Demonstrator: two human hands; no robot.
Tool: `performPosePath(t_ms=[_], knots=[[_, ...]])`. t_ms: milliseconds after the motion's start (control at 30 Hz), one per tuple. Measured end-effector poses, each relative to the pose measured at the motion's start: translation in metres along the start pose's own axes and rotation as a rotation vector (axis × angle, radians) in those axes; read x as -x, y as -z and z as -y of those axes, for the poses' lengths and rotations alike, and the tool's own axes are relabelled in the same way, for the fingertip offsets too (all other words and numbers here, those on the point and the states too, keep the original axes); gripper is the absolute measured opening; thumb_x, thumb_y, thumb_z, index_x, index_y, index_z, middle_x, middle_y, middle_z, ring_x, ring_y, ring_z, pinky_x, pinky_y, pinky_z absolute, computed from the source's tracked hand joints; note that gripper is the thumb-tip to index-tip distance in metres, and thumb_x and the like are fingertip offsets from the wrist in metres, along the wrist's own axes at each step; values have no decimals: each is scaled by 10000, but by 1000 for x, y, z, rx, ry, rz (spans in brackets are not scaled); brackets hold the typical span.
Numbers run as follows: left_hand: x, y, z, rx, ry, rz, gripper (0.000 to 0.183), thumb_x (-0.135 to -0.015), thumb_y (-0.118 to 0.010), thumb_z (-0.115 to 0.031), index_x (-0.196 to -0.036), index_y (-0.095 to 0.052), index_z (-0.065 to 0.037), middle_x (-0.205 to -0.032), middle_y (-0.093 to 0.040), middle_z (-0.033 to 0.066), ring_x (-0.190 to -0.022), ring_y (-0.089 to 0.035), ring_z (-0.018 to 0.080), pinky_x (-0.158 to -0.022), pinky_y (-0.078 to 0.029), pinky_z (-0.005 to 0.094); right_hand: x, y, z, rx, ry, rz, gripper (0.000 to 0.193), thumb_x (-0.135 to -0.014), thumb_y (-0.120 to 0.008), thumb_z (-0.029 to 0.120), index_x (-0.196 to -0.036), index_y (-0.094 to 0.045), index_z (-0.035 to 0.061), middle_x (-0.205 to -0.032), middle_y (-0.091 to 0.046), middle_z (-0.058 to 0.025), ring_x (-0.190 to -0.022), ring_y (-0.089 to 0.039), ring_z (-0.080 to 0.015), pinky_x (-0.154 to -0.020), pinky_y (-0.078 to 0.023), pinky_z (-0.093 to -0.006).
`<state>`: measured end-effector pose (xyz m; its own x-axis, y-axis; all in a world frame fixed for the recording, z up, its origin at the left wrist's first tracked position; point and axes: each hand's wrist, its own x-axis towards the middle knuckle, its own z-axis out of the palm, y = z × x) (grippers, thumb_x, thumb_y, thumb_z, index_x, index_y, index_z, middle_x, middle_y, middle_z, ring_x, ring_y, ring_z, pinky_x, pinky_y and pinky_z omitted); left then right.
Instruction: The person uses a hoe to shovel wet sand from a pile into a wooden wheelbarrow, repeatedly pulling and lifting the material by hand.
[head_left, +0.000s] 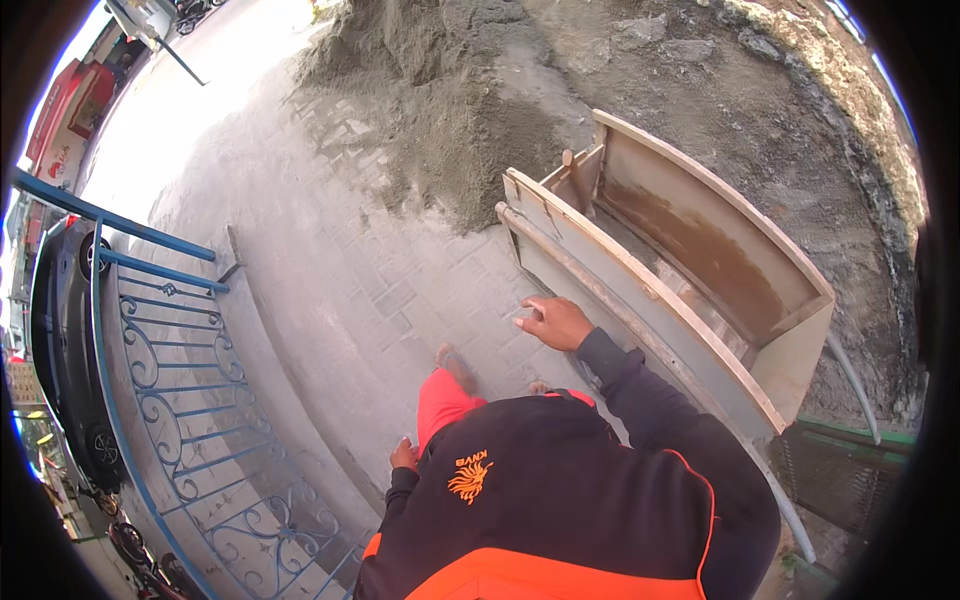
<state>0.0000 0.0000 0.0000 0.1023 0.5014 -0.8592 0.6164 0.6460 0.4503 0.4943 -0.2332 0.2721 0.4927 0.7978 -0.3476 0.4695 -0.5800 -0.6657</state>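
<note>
My right hand (553,323) is held out over the paving, its fingers bent and a gap between thumb and forefinger, with nothing seen in it. Close to its right side stands a long open box cart (640,262) with pale, worn sides, brown wet-looking stains inside and metal pipes along it. The hand appears apart from the cart. Beside my left hip hangs my left hand (404,455), partly hidden by my dark sleeve. Its fingers are too small and covered to read. Below me a foot (458,366) is on the pavers, under a red trouser leg.
Ahead rises a heap of grey sand (430,110), spread over the block paving (390,290). Along the left runs a blue scrolled metal gate (190,390) beside a low step. Beyond it are a dark car (70,340) and motorcycles (140,560). Rough ground (800,150) lies beyond the cart.
</note>
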Motion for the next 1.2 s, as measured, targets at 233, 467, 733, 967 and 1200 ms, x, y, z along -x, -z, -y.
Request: performPosePath(t_ms=[233, 467, 733, 967, 1200], knots=[[-58, 20, -200, -639, -101, 275, 402, -901, -512, -387, -1177, -541, -96, -1046, -624, 204, -868, -632, 302, -704, -491, 478, -107, 41, -38, -1118, -522, -632, 344, -925, -592, 359, -1127, -564, 83, -799, -612, -42, -684, -616, -178, -619, -514, -319], [-136, 12, -458, -230, 23, 212, 380, -916, -514, -353, -1146, -498, -52, -1041, -597, 194, -833, -599, 314, -665, -483, 458, -202, 87, -97, -1619, -702, -909, 443, -903, -603, 427, -1210, -464, 140, -883, -587, -88, -748, -613, -232, -648, -521, -400], [-88, -118, -635, -366, -306, 183, 443, -921, -519, -370, -1181, -496, -13, -1100, -611, 191, -925, -624, 302, -741, -518, 409, -307, 121, -228, -1907, -913, -1051, 821, -833, -640, 555, -1456, -250, 190, -1343, -405, -237, -1174, -486, -412, -955, -422, -557], [-59, -110, -657, -766, 44, 172, 468, -926, -551, -369, -1211, -495, -2, -1062, -628, 187, -894, -637, 283, -694, -533, 404, -389, 119, -296, -2391, -882, -1093, 682, -852, -645, 474, -1367, -347, 141, -1287, -416, -223, -1145, -494, -408, -931, -451, -531], [-74, -188, -734, -749, 40, 67, 412, -933, -548, -345, -1181, -499, -20, -1075, -627, 180, -871, -643, 263, -715, -535, 385, -379, 139, -343, -2291, -1082, -1216, 199, -853, -638, 310, -1005, -529, 244, -813, -564, -65, -617, -563, -186, -478, -351, -281]])
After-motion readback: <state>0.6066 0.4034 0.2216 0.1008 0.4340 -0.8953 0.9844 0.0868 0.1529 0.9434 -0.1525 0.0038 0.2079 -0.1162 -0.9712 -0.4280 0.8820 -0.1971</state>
